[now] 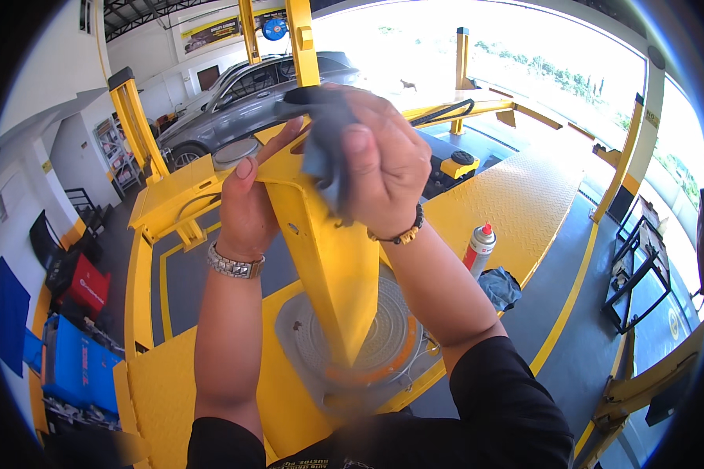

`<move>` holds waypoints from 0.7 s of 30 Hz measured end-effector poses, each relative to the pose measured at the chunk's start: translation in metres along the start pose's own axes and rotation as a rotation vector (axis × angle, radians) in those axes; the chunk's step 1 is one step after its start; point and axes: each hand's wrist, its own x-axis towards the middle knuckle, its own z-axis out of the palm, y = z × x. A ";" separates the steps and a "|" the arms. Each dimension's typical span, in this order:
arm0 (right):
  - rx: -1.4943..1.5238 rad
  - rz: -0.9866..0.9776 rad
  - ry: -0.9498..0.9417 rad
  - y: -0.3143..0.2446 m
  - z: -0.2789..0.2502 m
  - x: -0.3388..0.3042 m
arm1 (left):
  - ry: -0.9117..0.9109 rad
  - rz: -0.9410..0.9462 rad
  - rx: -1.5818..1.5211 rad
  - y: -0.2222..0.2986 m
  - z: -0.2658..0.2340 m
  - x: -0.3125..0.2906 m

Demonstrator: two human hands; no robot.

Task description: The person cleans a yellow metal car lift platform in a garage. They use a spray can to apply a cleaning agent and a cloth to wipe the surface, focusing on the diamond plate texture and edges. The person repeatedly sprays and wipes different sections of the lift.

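Pressing or drawing a bunched grey-blue cloth (326, 160) over the upper end of a tall yellow metal piece (332, 273), the right hand (391, 164) is closed around the fabric; cloth and fingers are blurred, which suggests a rub under way. The left hand (246, 207) lies along the piece's left side, thumb up and a finger stretched by the top rim; whether its hidden fingers close behind, I cannot tell.

As a judgement, the wiping is partway through: the top is getting attention, while the broad face below looks evenly yellow, apart from a hole near its upper left edge. Which parts are finished cannot be told, and the far side is hidden.

The piece narrows downward to a tip above a round plate (391, 328) on the yellow platform (516, 207); contact there is unclear. Farther along, at the platform's right edge, a spray can (479, 248) stands upright, with a crumpled rag (501, 288) just beside it, both out of the hands. Well beyond is a grey car (242, 98).
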 end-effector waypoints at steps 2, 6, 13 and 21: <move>0.056 -0.040 -0.227 -0.016 0.020 0.020 | 0.047 0.126 -0.024 -0.011 -0.017 -0.013; 0.073 0.106 -0.620 -0.003 0.012 0.025 | 0.018 0.191 -0.251 -0.010 -0.036 -0.017; -0.084 0.140 -0.483 0.069 -0.046 -0.004 | 0.145 -0.011 -0.173 0.009 0.010 0.000; -0.145 0.364 -0.133 0.017 -0.026 -0.094 | -0.311 -0.436 0.995 0.117 0.012 0.055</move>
